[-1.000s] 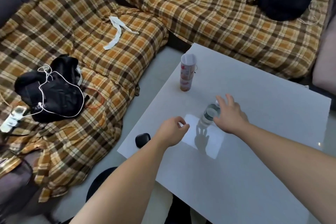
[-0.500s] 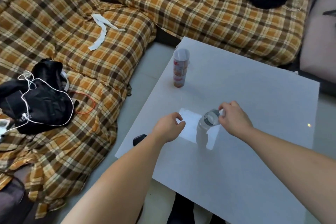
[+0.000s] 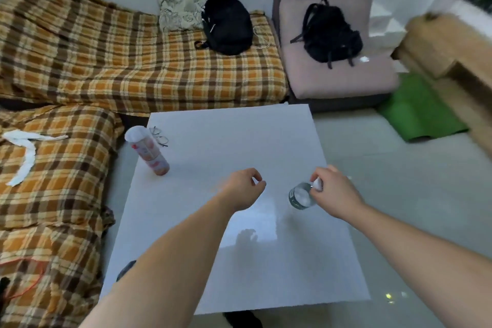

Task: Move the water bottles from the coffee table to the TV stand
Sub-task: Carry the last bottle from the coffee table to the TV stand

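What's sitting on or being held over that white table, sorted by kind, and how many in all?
Water bottles: 1, the water bottle held at its top by the right hand.
Snack canisters: 1, the pink canister.
Eyeglasses: 1, the glasses.
Small dark objects: 1, the dark object, mostly hidden behind the left forearm.
Total: 4

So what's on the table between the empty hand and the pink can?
Nothing. In the head view, only bare white coffee table lies between the left hand and the pink can. The glasses sit behind the can.

Soft daylight, glare patch on coffee table [image 3: 239, 141], blurred, bowed edges.
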`<action>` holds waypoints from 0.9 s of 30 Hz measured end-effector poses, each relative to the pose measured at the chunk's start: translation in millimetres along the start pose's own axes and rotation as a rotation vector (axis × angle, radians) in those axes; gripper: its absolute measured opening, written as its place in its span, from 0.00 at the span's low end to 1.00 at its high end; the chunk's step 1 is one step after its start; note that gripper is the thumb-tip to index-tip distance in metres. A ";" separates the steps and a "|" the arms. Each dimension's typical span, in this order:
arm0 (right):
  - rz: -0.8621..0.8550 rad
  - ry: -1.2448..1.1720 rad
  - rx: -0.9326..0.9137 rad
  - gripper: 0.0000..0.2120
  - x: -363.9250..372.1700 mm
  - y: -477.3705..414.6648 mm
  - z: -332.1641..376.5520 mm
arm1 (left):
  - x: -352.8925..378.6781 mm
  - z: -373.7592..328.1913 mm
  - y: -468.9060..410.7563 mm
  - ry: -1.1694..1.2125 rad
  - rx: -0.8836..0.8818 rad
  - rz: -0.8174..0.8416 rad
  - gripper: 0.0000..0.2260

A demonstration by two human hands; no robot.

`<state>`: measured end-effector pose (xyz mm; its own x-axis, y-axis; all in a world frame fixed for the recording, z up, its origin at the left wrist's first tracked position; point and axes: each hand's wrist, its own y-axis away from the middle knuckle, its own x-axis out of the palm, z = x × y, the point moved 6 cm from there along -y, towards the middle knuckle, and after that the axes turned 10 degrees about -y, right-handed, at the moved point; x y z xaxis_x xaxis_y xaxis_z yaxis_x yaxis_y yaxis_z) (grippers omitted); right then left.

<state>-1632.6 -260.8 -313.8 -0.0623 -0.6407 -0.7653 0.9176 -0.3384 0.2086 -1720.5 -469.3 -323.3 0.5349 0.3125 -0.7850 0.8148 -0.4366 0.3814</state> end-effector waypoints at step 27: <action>-1.011 0.005 0.937 0.06 -329.0 596.3 -382.7 | 374.4 -587.2 280.2 -0.516 1.234 0.455 0.14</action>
<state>-914.6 11.9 -170.7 -0.5342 0.1611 -0.8298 -0.1307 -0.9856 -0.1073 -1160.7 20.8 -223.7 0.3342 -0.2757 -0.9013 -0.2649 -0.9452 0.1909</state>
